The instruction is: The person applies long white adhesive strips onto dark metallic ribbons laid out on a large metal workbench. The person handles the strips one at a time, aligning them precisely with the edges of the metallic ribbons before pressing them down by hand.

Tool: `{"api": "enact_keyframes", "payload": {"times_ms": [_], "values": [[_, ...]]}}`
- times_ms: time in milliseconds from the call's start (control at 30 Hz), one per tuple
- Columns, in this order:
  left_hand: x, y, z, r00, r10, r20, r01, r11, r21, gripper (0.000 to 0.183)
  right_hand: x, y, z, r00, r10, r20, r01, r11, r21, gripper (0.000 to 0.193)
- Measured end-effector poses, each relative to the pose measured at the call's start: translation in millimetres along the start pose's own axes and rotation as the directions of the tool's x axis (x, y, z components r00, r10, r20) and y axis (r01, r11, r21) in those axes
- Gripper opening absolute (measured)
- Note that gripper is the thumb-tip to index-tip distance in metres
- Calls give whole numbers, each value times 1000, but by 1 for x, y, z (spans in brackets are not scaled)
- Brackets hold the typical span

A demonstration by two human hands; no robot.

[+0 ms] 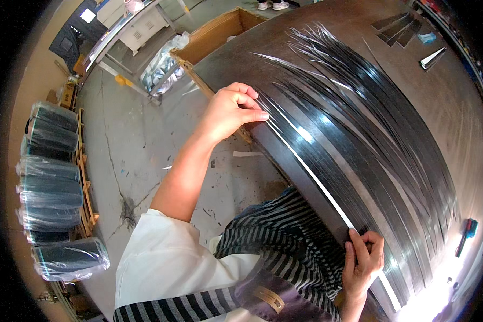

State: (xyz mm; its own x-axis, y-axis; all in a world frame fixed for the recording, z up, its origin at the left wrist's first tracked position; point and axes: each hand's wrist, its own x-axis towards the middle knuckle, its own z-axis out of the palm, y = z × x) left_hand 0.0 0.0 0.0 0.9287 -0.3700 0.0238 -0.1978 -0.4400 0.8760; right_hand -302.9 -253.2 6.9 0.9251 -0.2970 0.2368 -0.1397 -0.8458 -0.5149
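Note:
A long, narrow strip [316, 180], white along its visible face, stretches along the near edge of the brown table [333, 110]. Its far end is pinched between the thumb and fingers of my left hand [232, 111]. Closer to my body, my right hand [364, 262] grips the same strip between thumb and fingers, and the strip's tail runs on past it. Right beside it lies a flat band of thin black strips [335, 185]. Farther across the table, a larger bundle of glossy black strips [381, 88] fans out into loose, pointed ends.
Dark flat pieces [397, 28], a blue scrap [426, 38] and a white-and-black wedge [432, 58] lie at the table's far right. A black-and-teal tool [467, 236] rests at right. An open cardboard box [212, 40] stands behind; plastic-wrapped rolls [51, 185] line the left wall.

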Motion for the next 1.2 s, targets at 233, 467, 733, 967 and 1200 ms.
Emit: {"api": "enact_keyframes", "payload": {"times_ms": [233, 467, 733, 967, 1200], "values": [[0, -5, 1, 998, 65, -12, -65, 996, 55, 16, 0, -2, 2, 1000, 17, -2, -17, 1000, 20, 26], [9, -12, -8, 971, 158, -178, -95, 943, 320, 34, 0, -2, 0, 1000, 13, 17, -13, 1000, 10, 27], [-12, 30, 27, 897, 362, -255, -317, 927, 199, 20, 1, 3, 0, 1000, -2, -19, 2, 1000, 17, 27], [-57, 67, 101, 850, 426, 310, -494, 849, 187, 20, 1, 14, 2, 997, -69, -26, 69, 998, -11, 31], [-70, 100, 99, 813, 461, 355, -559, 788, 257, 30, -48, 42, -61, 988, -23, -152, 74, 938, 340, 33]]}}
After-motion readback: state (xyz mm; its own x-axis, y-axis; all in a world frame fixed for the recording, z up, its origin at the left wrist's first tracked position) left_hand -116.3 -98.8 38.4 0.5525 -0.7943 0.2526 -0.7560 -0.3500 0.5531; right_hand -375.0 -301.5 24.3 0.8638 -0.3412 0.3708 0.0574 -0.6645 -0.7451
